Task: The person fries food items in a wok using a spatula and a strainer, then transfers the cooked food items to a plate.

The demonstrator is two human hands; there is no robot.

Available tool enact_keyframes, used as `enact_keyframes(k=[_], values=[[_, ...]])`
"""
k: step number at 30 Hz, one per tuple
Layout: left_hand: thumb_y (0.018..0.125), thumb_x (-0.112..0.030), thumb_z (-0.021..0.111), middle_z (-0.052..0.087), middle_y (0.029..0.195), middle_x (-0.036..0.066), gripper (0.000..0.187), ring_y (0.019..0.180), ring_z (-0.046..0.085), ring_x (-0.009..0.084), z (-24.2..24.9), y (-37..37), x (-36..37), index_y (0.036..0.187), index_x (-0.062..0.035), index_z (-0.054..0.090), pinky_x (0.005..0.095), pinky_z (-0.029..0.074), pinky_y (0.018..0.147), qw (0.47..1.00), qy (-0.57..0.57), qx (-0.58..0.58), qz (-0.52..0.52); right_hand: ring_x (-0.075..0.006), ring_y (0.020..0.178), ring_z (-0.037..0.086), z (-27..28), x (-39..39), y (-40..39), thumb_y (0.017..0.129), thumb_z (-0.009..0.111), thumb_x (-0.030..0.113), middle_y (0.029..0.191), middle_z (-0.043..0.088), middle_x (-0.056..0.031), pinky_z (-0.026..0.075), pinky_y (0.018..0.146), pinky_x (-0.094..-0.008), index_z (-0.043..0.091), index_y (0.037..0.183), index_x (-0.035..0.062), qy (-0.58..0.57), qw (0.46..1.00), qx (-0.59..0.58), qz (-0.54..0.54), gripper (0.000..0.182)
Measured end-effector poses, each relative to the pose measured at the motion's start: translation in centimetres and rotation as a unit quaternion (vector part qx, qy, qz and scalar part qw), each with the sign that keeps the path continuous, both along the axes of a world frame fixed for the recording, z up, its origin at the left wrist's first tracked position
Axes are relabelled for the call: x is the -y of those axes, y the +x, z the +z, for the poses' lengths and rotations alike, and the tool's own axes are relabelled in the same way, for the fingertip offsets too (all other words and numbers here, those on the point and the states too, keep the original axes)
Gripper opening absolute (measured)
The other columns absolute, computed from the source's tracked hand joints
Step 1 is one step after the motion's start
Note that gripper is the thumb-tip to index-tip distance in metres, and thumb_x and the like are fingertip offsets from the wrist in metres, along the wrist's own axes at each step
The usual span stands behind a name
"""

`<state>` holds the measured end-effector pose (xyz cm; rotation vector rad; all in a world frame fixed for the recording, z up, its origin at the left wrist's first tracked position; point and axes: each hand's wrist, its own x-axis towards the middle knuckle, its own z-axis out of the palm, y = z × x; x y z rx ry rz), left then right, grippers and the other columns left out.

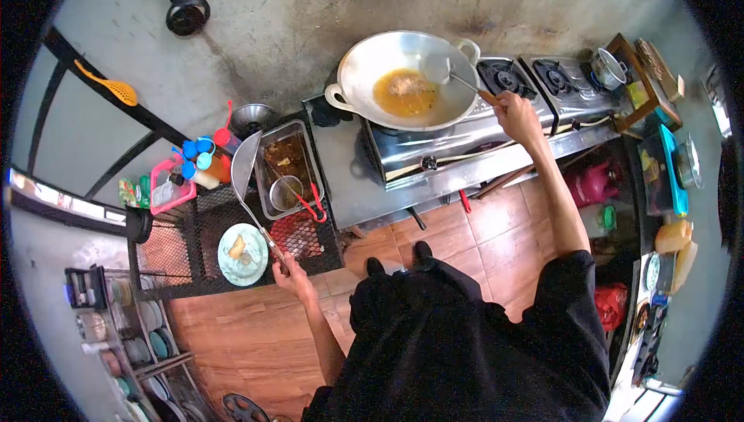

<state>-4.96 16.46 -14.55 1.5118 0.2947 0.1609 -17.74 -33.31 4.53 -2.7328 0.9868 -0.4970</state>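
A large two-handled wok (pixel 356 73) sits on the stove with yellow oil and a pale frying clump (pixel 407 85) in it. My right hand (pixel 518 118) is closed round the wooden handle of a metal spatula (pixel 438 70), whose blade is inside the wok at its right side. My left hand (pixel 294 276) grips the long handle of a skimmer (pixel 246 165), its wide metal head raised beside a metal tray. Below that handle, a pale plate (pixel 254 273) carries a piece of golden food (pixel 237 247); the hand is just right of the plate.
The metal tray (pixel 316 157) holds brown bits and a small red-handled strainer (pixel 314 209). Sauce bottles (pixel 205 160) and a pink basket (pixel 172 199) stand on the mesh rack. More burners (pixel 554 77) and a small pot (pixel 608 68) are at right. Dish shelves (pixel 143 329) stand lower left.
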Motion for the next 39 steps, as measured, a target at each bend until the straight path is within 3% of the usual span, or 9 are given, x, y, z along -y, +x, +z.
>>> enact_keyframes(k=[4,5,9,13,17,19,22,30,39], values=[[0.086,-0.024,0.067,0.044,0.060,-0.003,0.024,0.046,0.035,0.0028,-0.5,-2.3,1.7,0.085,-0.0064,0.050,0.0188,0.024,0.039,0.999,-0.037,0.007,0.028,-0.0410,0.082,0.062,-1.7,4.0,2.5,0.082,0.059,0.024,0.082,0.064,-0.0240,0.049,0.074,-0.0481,0.066,0.091,0.0019,0.022,0.996,-0.079,-0.021,0.025],[0.085,-0.025,0.067,0.044,0.060,-0.003,0.025,0.046,0.035,0.0026,-0.9,-2.9,1.9,0.085,-0.0065,0.050,0.0186,0.024,0.039,0.998,-0.044,0.011,0.039,-0.0403,0.084,0.063,0.0,3.2,2.4,0.084,0.055,0.035,0.081,0.063,-0.0264,0.050,0.075,-0.0479,0.065,0.097,0.0017,0.036,0.995,-0.082,0.034,0.037],[0.085,-0.027,0.067,0.035,0.055,-0.006,0.025,0.043,0.028,0.0025,0.1,-5.4,4.6,0.082,-0.0101,0.048,0.0199,0.020,0.038,0.996,-0.050,0.012,0.066,-0.0385,0.080,0.064,-1.9,6.3,3.5,0.084,0.058,0.025,0.077,0.064,-0.0237,0.048,0.073,-0.0461,0.068,0.091,0.0009,0.128,0.985,-0.082,0.078,0.027],[0.085,-0.028,0.067,0.036,0.057,-0.006,0.027,0.044,0.029,0.0024,0.5,-7.1,6.6,0.082,-0.0101,0.048,0.0199,0.021,0.040,0.995,-0.045,0.030,0.082,-0.0118,0.051,0.052,-3.1,7.8,4.1,0.084,0.062,0.024,0.059,0.057,-0.0054,0.043,0.051,-0.0272,0.067,0.089,-0.0068,0.274,0.947,-0.010,0.164,0.032],[0.085,-0.029,0.067,0.037,0.057,-0.006,0.027,0.044,0.029,0.0023,2.1,-8.3,8.8,0.082,-0.0103,0.047,0.0198,0.021,0.040,0.994,-0.043,0.024,0.100,-0.0128,0.052,0.054,-4.0,9.2,4.2,0.083,0.062,0.022,0.059,0.058,-0.0076,0.044,0.051,-0.0286,0.067,0.091,-0.0070,0.251,0.947,0.029,0.198,0.031],[0.085,-0.028,0.067,0.038,0.058,-0.006,0.027,0.044,0.030,0.0023,2.4,-8.6,9.5,0.083,-0.0102,0.047,0.0192,0.022,0.040,0.994,-0.046,0.037,0.094,-0.0323,0.077,0.066,-3.6,9.6,4.1,0.078,0.065,0.025,0.080,0.066,-0.0227,0.050,0.073,-0.0385,0.067,0.092,-0.0048,0.211,0.955,0.017,0.210,0.033],[0.085,-0.028,0.067,0.039,0.058,-0.006,0.027,0.044,0.031,0.0023,2.5,-8.8,10.2,0.083,-0.0100,0.047,0.0188,0.023,0.040,0.992,-0.040,0.014,0.115,-0.0359,0.083,0.065,-2.3,9.4,3.6,0.078,0.065,0.024,0.085,0.065,-0.0247,0.050,0.076,-0.0395,0.067,0.096,-0.0038,0.180,0.958,0.024,0.222,0.033],[0.084,-0.029,0.069,0.041,0.057,-0.005,0.029,0.043,0.033,0.0022,2.3,-8.6,11.3,0.084,-0.0096,0.048,0.0182,0.023,0.038,0.995,-0.037,0.014,0.093,-0.0368,0.086,0.065,2.6,7.3,1.8,0.080,0.063,0.019,0.086,0.064,-0.0276,0.050,0.077,-0.0400,0.064,0.100,-0.0052,0.168,0.952,0.024,0.255,0.032],[0.085,-0.027,0.068,0.041,0.057,-0.004,0.026,0.044,0.032,0.0024,2.4,-7.7,11.8,0.085,-0.0078,0.050,0.0192,0.021,0.038,0.995,-0.037,0.015,0.089,-0.0385,0.083,0.064,2.8,6.8,0.4,0.082,0.061,0.016,0.086,0.063,-0.0269,0.050,0.075,-0.0414,0.064,0.101,-0.0050,0.104,0.969,0.058,0.215,0.029]])
